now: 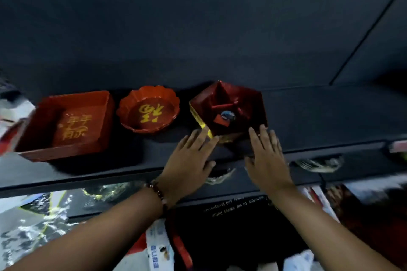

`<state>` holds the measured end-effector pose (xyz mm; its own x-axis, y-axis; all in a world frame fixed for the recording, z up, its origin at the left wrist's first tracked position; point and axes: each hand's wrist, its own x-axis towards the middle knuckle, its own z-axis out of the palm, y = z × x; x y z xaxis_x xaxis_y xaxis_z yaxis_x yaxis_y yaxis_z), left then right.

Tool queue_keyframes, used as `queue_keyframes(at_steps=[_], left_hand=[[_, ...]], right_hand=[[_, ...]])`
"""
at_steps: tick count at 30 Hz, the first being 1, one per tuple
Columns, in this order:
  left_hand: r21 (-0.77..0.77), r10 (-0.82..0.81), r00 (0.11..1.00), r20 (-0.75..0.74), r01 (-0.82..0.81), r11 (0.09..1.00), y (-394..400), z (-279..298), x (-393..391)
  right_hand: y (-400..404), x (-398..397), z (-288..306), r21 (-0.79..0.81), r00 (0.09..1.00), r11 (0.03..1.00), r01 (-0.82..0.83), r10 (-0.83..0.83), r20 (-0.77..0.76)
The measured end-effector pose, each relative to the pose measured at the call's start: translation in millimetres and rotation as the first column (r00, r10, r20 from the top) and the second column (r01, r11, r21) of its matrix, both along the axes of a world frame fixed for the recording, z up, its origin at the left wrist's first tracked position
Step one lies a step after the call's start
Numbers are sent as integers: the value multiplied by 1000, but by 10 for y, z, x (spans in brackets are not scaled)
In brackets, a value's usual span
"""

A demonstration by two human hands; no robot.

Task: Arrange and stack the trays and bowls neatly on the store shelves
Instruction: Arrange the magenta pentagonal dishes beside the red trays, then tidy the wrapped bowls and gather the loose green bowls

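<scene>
Three red pieces stand in a row on a dark shelf [319, 116]. At the left is a square red tray [66, 125] with gold characters. In the middle sits a scalloped red bowl [148, 109] with a gold character. At the right is a divided red tray [229, 109] with gold edging, turned corner-on. My left hand [190, 156] lies flat with straight fingers touching that tray's near left edge. My right hand [267, 152] lies flat too, its fingertips at the tray's near right corner. Neither hand grips anything.
The shelf's front lip [110, 179] runs across below the trays. Under it lie plastic-wrapped goods [44, 215] at the left and packaged items [363, 215] at the right. A dark back panel [198, 28] rises behind the shelf.
</scene>
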<state>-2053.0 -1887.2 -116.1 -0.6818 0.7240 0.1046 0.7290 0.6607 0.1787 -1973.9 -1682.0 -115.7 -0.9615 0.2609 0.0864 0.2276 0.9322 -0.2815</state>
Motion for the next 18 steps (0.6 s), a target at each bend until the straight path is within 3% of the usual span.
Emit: queue_keyframes(at_steps=[2, 6, 9, 13, 18], left_hand=[[42, -52, 998, -36, 54, 998, -305, -139, 96], [-37, 31, 1000, 2, -31, 999, -897, -583, 350], [-127, 163, 985, 51, -156, 980, -1307, -1043, 583], [-190, 232, 972, -43, -236, 953, -1382, -1923, 610], [-79, 228, 958, -174, -244, 966, -1016, -3086, 415]], right_hand=[[-305, 140, -10, -45, 997, 999, -26, 29, 67], [-776, 326, -123, -217, 948, 974, -71, 133, 288], [-945, 436, -515, -197, 943, 971, -134, 186, 275], [-915, 335, -1395, -131, 928, 955, -267, 291, 231], [-887, 243, -2529, -93, 908, 941, -327, 340, 245]])
